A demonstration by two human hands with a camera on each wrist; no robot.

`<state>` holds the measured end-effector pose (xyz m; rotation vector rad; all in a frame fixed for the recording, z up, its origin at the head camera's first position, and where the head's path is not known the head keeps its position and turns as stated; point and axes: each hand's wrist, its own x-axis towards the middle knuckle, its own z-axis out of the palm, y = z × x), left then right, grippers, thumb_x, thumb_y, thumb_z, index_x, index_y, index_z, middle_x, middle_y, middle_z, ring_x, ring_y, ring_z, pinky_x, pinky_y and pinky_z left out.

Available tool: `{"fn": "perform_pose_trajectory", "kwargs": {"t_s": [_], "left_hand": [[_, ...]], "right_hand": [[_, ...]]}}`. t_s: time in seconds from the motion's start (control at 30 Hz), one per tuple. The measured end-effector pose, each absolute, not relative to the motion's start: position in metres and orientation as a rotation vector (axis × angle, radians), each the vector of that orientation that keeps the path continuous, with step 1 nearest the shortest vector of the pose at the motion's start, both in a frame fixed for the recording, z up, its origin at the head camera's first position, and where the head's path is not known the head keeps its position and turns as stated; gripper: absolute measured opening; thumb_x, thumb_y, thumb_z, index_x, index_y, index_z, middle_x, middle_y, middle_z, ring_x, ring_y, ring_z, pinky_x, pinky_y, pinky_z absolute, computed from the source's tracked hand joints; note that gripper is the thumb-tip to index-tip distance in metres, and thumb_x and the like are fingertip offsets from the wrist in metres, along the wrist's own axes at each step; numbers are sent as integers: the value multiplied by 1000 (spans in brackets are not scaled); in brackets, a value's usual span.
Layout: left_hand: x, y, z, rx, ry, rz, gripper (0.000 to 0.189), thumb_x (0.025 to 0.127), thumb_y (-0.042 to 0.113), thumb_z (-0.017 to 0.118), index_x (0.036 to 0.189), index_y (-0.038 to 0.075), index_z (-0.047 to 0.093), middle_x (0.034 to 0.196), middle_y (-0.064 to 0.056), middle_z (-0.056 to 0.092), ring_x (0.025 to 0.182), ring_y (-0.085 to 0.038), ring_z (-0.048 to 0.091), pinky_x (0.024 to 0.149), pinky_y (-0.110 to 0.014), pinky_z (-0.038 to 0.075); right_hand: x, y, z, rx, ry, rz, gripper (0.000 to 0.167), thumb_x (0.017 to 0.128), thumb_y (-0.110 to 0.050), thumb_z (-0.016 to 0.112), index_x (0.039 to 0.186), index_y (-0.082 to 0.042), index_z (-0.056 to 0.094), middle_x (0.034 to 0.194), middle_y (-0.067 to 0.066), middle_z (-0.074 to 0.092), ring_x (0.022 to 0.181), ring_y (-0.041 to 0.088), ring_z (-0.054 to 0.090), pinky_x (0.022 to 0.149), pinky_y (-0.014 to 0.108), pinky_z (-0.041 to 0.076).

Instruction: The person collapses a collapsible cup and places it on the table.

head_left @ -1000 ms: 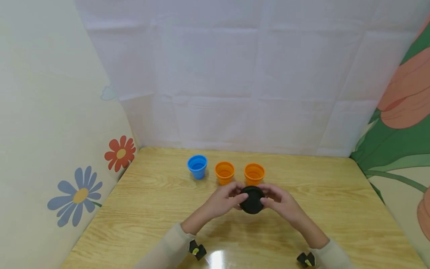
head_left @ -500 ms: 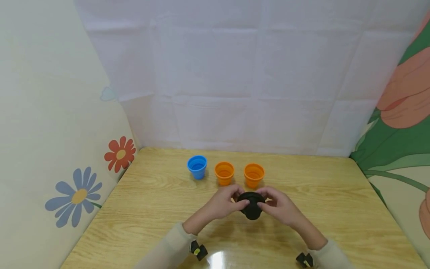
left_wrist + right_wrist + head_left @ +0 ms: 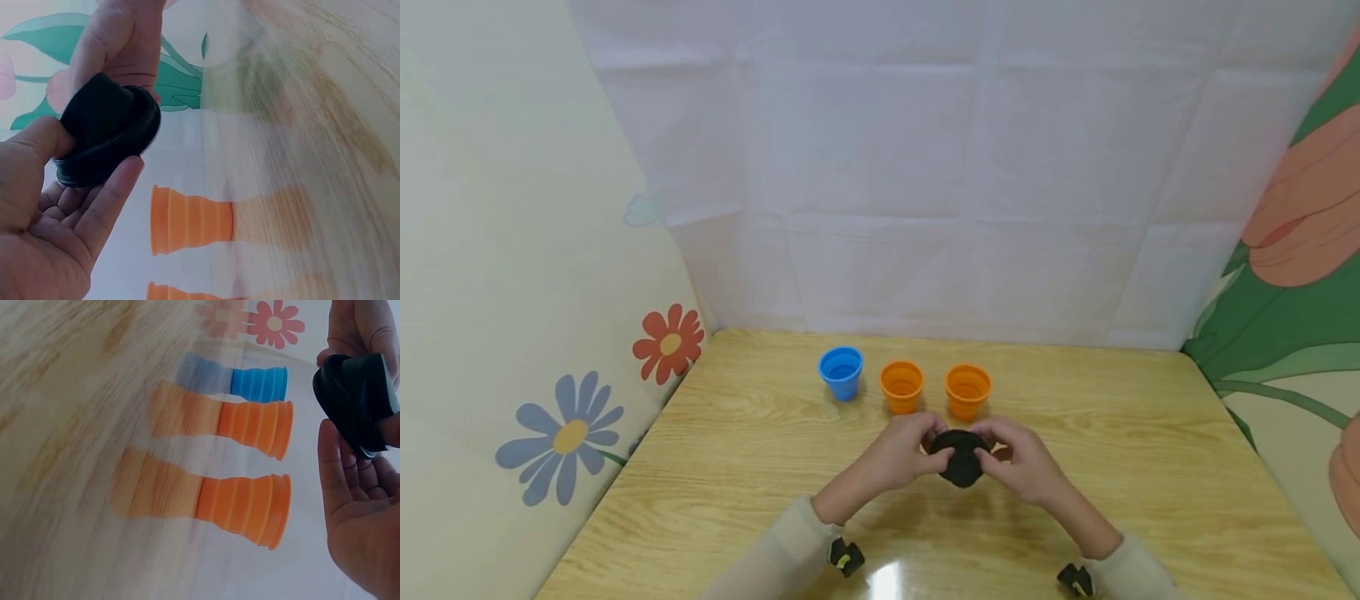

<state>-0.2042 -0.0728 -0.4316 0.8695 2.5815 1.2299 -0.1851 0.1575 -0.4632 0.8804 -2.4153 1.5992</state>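
Observation:
Both hands grip a black collapsible cup (image 3: 962, 461) above the near middle of the table. My left hand (image 3: 898, 455) pinches its left side, thumb on the near face and fingers behind. From the other side my right hand (image 3: 1024, 463) holds it the same way. In the left wrist view the black cup (image 3: 106, 131) looks partly folded, its wall lopsided above a thick rim. The right wrist view shows the black cup (image 3: 353, 400) tilted, with fingertips at its rim. Just beyond the hands stand two orange collapsible cups (image 3: 902, 387) (image 3: 967, 391), upright and extended.
A blue collapsible cup (image 3: 841, 372) stands upright left of the orange ones, making a row. The wood-grain table (image 3: 715, 467) meets a white cloth (image 3: 880, 192) at the back. Flower-patterned walls (image 3: 550, 275) flank it on both sides.
The black cup has tipped from showing a round face to showing its rim and narrower end, and now looks more squashed. The hands moved slightly nearer; the standing cups stayed put.

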Motion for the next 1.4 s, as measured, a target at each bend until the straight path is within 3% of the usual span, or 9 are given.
{"fn": "perform_pose_trajectory", "kwargs": {"t_s": [0.17,0.27,0.47,0.77,1.03,1.23,1.4], "left_hand": [[-206,-74,-435,855,2514,1301,10,95,13,69,102,8,65,82,2,65,70,-7,60,62,-25,57],[-206,-77,-438,831,2406,1403,12,100,13,64,109,5,65,85,-2,66,70,-9,65,63,-36,62],[-206,-79,-438,777,2215,1546,23,106,20,55,121,4,62,105,-12,68,81,-15,70,73,-48,62],[-204,-79,-436,764,2167,1572,20,108,19,49,118,5,60,114,-14,66,86,-17,69,72,-37,63],[-205,-81,-436,778,2246,1559,16,103,13,54,114,5,63,103,-10,68,85,-14,67,74,-42,63],[-206,-82,-435,810,2275,1521,21,103,24,61,116,8,65,95,-3,64,83,-14,63,71,-33,61],[-206,-83,-434,845,2348,1452,20,101,29,65,111,12,66,89,2,63,79,-12,58,67,-24,50]], "right_hand": [[-184,157,-460,786,-2469,1613,24,94,4,65,114,-7,70,100,6,68,86,8,61,67,27,60],[-185,158,-458,720,-2497,1656,25,97,-2,65,121,-7,70,106,8,69,91,10,63,70,26,60],[-185,161,-456,673,-2480,1756,29,100,-8,64,128,-4,67,114,14,69,98,10,65,78,26,60],[-183,162,-454,781,-2386,1902,32,102,-7,59,132,2,61,120,21,65,104,8,64,82,28,60],[-184,164,-451,832,-2402,1916,32,102,-8,59,133,-1,62,120,19,63,105,10,63,80,30,61],[-186,164,-449,869,-2406,1856,33,102,-6,60,133,2,62,124,20,63,107,9,62,81,30,60],[-187,164,-450,859,-2413,1857,33,102,-9,60,134,0,63,128,20,63,111,8,62,84,29,60]]}}
